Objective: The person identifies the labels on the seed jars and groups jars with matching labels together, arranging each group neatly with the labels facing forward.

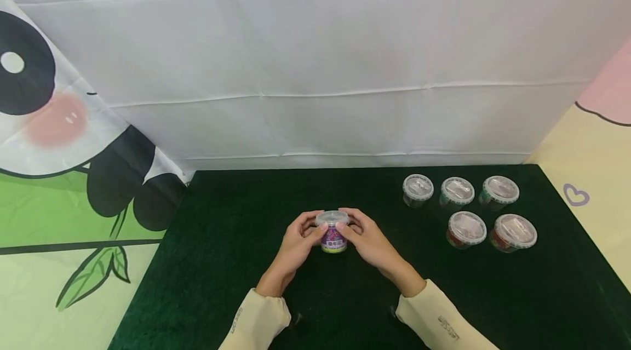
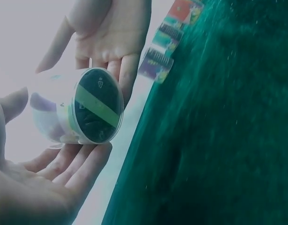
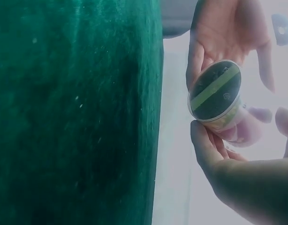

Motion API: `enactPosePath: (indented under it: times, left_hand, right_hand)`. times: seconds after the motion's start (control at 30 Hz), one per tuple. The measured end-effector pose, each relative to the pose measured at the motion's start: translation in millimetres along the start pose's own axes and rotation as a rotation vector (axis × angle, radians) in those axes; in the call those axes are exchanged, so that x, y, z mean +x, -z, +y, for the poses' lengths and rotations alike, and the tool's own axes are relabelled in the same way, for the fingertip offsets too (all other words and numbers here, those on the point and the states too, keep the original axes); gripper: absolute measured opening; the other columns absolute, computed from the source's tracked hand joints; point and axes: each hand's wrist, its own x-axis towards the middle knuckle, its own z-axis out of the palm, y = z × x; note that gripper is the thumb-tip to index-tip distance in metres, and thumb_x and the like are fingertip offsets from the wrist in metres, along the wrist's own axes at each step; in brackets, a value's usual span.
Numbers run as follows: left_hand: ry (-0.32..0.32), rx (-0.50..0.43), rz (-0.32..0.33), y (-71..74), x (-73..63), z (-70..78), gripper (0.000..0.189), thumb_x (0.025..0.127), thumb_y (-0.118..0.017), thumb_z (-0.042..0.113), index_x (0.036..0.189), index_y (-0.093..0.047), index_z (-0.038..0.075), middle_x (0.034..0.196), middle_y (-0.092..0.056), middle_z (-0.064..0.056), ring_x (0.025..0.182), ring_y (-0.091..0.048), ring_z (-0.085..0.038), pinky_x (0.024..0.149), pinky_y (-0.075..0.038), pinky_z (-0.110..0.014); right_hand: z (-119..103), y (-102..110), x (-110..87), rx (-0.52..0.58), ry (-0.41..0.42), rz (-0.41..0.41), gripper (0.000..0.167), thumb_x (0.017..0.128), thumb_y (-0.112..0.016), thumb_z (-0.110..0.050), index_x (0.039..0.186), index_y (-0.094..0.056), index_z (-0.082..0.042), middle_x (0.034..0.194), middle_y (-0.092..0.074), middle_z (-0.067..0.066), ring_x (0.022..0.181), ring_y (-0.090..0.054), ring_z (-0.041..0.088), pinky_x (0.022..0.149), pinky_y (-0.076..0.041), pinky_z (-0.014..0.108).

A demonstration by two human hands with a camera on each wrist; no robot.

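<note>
Both hands hold a small lidded plastic cup [image 1: 334, 240] upright near the middle of the table, raised off the cloth. Its label is purple with white characters, and the lid is transparent. From the left side, my left hand [image 1: 298, 243] grips it with the thumb at the front near the lid. Opposite, my right hand [image 1: 371, 243] grips it the same way. Seen from below in the left wrist view, the cup's base [image 2: 98, 105] shows dark contents and a pale green strip. The right wrist view shows the same base [image 3: 215, 91], with fingertips of both hands against the sides.
A dark green cloth covers the table [image 1: 222, 284]. At the right stand several similar lidded cups: three in a back row, including one cup [image 1: 418, 190], and two in front, including another cup [image 1: 514, 233]. White fabric [image 1: 320, 65] hangs behind the table.
</note>
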Motion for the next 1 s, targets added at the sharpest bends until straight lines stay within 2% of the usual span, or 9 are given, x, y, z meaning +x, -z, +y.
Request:
enactPosePath:
  times: [0.37,0.7,1.0]
  left_hand:
    - [0.019,-0.001,-0.001,34.9,1.6,-2.9,0.048,0.108,-0.062,0.025,0.151,-0.050,0.008,0.143,-0.060,-0.016,0.121,-0.065,-0.024,0.106,-0.055,-0.041]
    - [0.039,0.016,-0.020,64.2,4.1,-2.9,0.051,0.108,-0.062,0.026,0.153,-0.047,0.008,0.148,-0.056,-0.018,0.126,-0.062,-0.025,0.111,-0.052,-0.043]
    - [0.020,0.040,-0.033,91.9,8.4,-5.5,0.053,0.110,-0.059,0.028,0.155,-0.042,0.005,0.156,-0.050,-0.021,0.140,-0.055,-0.034,0.115,-0.049,-0.045]
  right_hand:
    - [1,-16,25.3,0.001,0.002,-0.059,0.058,0.112,-0.053,-0.025,0.160,-0.034,0.001,0.155,-0.047,0.026,0.144,-0.050,0.041,0.119,-0.042,0.055]
    - [-2,-33,46.1,0.020,-0.002,-0.075,0.058,0.110,-0.057,-0.025,0.159,-0.038,-0.002,0.150,-0.051,0.021,0.141,-0.053,0.039,0.118,-0.044,0.054]
    - [-6,-47,67.5,0.015,0.016,-0.098,0.058,0.110,-0.059,-0.026,0.159,-0.039,-0.003,0.150,-0.052,0.019,0.140,-0.054,0.038,0.116,-0.046,0.053]
